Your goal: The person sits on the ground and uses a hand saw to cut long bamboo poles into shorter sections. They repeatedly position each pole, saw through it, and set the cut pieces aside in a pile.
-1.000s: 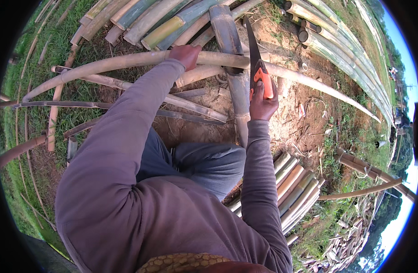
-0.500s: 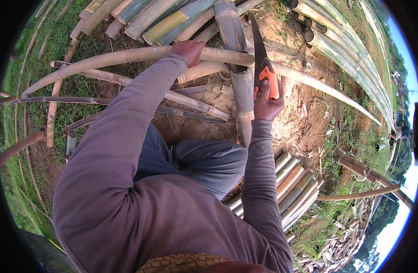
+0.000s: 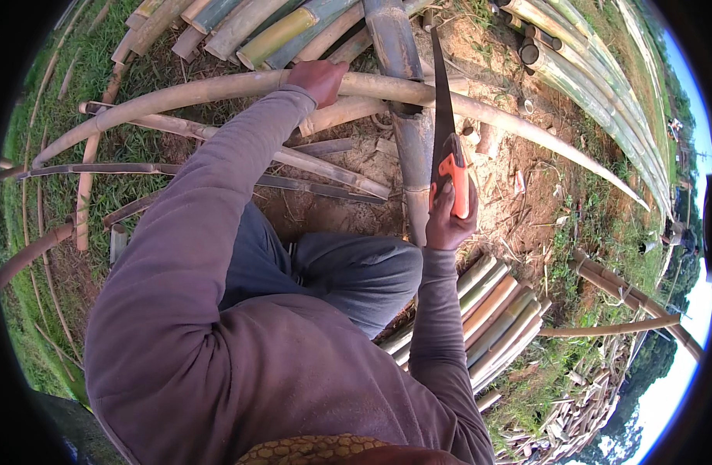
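Observation:
A long, pale bamboo pole (image 3: 216,91) stretches across in front of me and lies over a thick grey bamboo post (image 3: 395,46). My left hand (image 3: 319,81) is wrapped round the pole, left of where it crosses the post. In my right hand (image 3: 451,219) is the orange handle of a hand saw (image 3: 443,101). Its dark blade points away from me and meets the pole just right of the post. The cut itself is too small to make out.
Cut bamboo pieces (image 3: 294,35) lie at the far left, and long green poles (image 3: 596,93) at the far right. A stack of short bamboo lengths (image 3: 499,310) sits beside my right forearm. Offcuts (image 3: 577,418) are heaped at the lower right.
My right hand has drawn the saw back toward me, so the handle is now nearer my body. My left hand keeps its grip on the pole, almost unmoved.

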Tool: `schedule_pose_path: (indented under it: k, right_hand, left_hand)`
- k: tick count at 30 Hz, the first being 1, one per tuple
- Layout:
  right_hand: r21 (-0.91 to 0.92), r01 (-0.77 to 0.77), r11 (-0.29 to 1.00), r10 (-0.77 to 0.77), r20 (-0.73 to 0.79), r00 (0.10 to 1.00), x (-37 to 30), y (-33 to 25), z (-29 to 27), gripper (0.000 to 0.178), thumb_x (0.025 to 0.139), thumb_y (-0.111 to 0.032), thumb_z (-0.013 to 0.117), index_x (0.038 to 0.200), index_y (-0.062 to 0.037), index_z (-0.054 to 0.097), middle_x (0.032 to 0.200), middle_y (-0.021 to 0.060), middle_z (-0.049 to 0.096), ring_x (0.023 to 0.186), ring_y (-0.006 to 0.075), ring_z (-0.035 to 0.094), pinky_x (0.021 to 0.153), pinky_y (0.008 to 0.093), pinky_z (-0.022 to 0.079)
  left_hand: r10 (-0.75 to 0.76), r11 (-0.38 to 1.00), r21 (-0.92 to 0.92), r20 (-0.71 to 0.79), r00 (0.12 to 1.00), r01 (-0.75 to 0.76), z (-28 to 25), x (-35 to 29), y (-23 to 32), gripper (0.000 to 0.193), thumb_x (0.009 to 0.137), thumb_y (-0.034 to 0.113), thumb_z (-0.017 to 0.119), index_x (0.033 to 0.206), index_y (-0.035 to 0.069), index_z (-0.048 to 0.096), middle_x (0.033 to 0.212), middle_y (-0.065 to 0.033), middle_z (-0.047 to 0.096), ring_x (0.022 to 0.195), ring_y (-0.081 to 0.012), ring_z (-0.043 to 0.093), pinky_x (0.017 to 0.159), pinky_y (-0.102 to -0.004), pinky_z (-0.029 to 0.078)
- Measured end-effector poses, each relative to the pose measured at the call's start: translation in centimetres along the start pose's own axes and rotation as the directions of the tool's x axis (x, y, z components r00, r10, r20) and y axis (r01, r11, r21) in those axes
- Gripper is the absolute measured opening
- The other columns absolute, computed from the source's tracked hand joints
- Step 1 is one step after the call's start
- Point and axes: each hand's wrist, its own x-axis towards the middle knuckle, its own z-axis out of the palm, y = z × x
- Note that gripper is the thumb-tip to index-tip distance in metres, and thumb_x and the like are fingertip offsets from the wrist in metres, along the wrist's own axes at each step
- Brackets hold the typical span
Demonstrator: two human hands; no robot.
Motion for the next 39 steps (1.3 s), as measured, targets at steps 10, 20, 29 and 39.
schedule_pose_path:
  k: [10,20,29,39]
  right_hand:
    - [0.065,-0.140,0.988,0.138,0.046,0.989,-7.9,-5.8,-4.7,0.051,0.106,-0.015,0.066,0.150,0.0075,0.050,0.133,0.0187,0.069,0.104,0.0186,0.073,0.085,0.0302,0.063]
    - [0.057,-0.092,0.994,0.089,0.056,0.994,7.6,-3.4,4.7,0.025,0.105,-0.015,0.072,0.124,0.0015,0.070,0.087,-0.0001,0.069,0.064,0.0024,0.056,0.052,0.0207,0.046]
    - [0.008,-0.104,0.995,0.104,-0.016,0.994,-10.5,-6.8,-6.4,0.049,0.106,-0.016,0.065,0.147,0.0091,0.053,0.129,0.0195,0.069,0.105,0.0228,0.073,0.083,0.0316,0.065]
    - [-0.020,-0.176,0.984,0.177,0.097,0.979,8.1,-3.3,3.6,0.035,0.104,-0.012,0.072,0.133,0.0060,0.064,0.105,0.0073,0.071,0.079,0.0100,0.066,0.068,0.0255,0.060]
  left_hand:
    - [-0.044,0.999,0.009,-0.003,0.999,0.044,-0.6,-0.6,-0.8,0.024,0.093,0.009,0.064,0.117,0.009,0.068,0.103,-0.0163,0.079,0.097,-0.0368,0.077,0.083,-0.0514,0.062]
    - [-0.037,0.999,0.012,0.000,0.999,0.037,-0.4,0.7,-0.3,0.033,0.089,0.016,0.073,0.121,0.011,0.069,0.105,-0.0153,0.078,0.101,-0.0361,0.076,0.086,-0.0514,0.060]
    - [-0.045,0.999,0.001,-0.014,0.999,0.045,0.4,-0.3,-0.9,0.027,0.090,0.016,0.071,0.117,0.010,0.068,0.103,-0.0152,0.078,0.100,-0.0364,0.077,0.086,-0.0516,0.061]
    - [-0.009,1.000,0.025,-0.040,0.999,0.010,-0.7,0.8,-0.4,0.026,0.091,0.008,0.068,0.117,0.008,0.067,0.101,-0.0162,0.079,0.098,-0.0361,0.077,0.083,-0.0502,0.063]
